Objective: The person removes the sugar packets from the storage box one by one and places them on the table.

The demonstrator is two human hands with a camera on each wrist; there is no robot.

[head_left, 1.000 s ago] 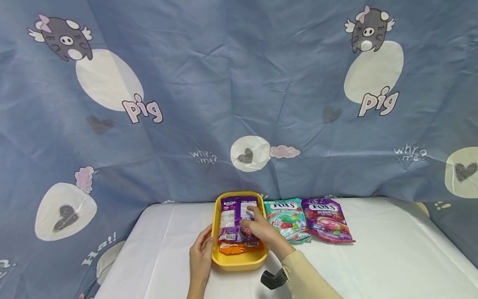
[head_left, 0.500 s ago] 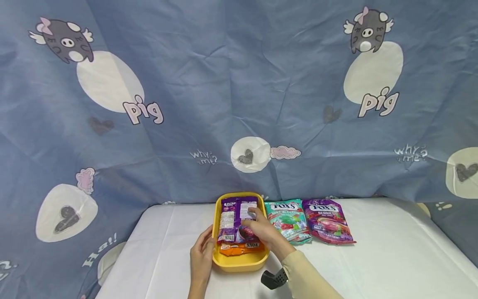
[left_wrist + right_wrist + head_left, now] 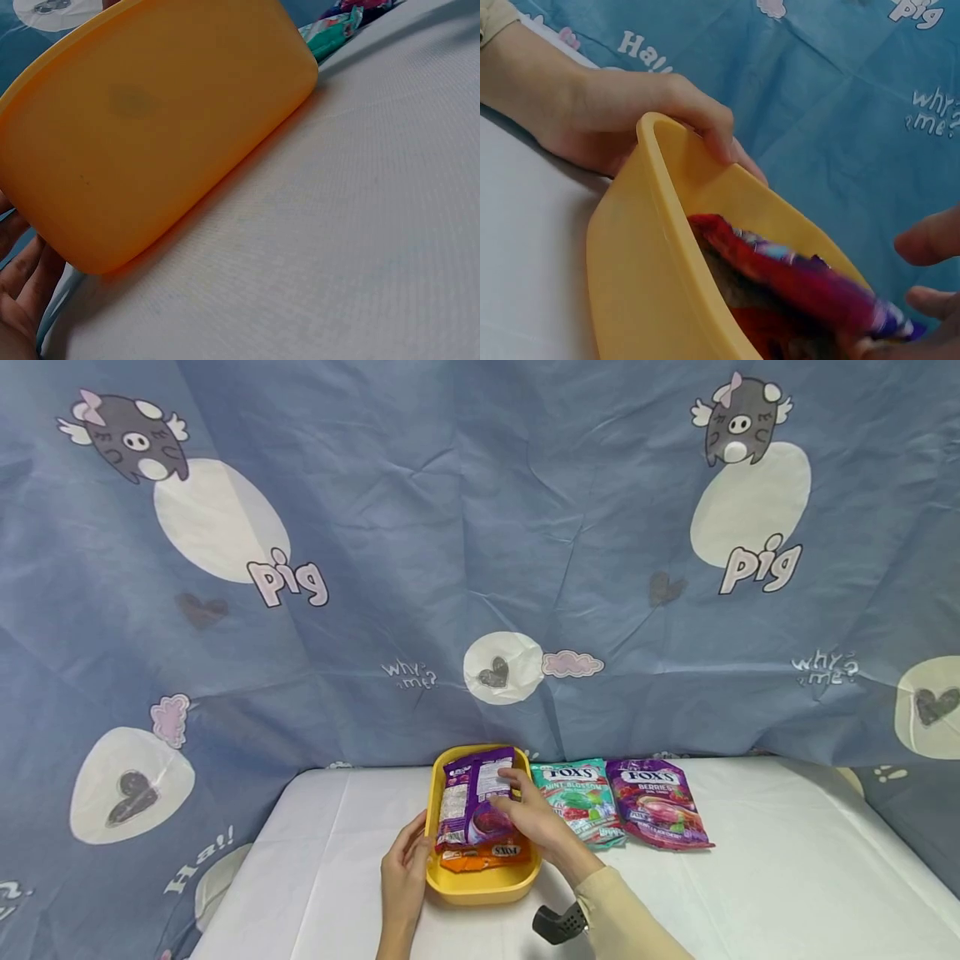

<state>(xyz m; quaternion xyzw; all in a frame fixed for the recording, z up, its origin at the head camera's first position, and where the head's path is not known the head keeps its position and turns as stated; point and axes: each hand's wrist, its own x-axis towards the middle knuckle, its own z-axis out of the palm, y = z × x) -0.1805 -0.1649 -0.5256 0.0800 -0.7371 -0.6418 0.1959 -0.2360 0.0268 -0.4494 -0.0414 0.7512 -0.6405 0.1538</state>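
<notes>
A yellow plastic tray (image 3: pixel 483 896) stands on the white table. My left hand (image 3: pixel 405 877) grips its left wall, with digits bent over the rim in the right wrist view. Inside lies a purple candy bag (image 3: pixel 456 814), printed back side up, over an orange candy bag (image 3: pixel 483 857). My right hand (image 3: pixel 536 814) holds the purple bag by its right side, which is raised and tilted. In the right wrist view that bag is blurred, and two fingertips (image 3: pixel 922 244) show apart from it. The hold itself is partly hidden.
Right of the tray lie a green mint candy bag (image 3: pixel 577 806) and a purple berries candy bag (image 3: pixel 660 802), side by side. Behind the table hangs a blue printed cloth (image 3: pixel 390 577). A black wrist device (image 3: pixel 555 925) sits below the right forearm.
The right side of the purple candy bag has risen and turned slightly, its top edge now nearer the tray's back rim. My right hand has shifted a little. The left hand stays on the tray.
</notes>
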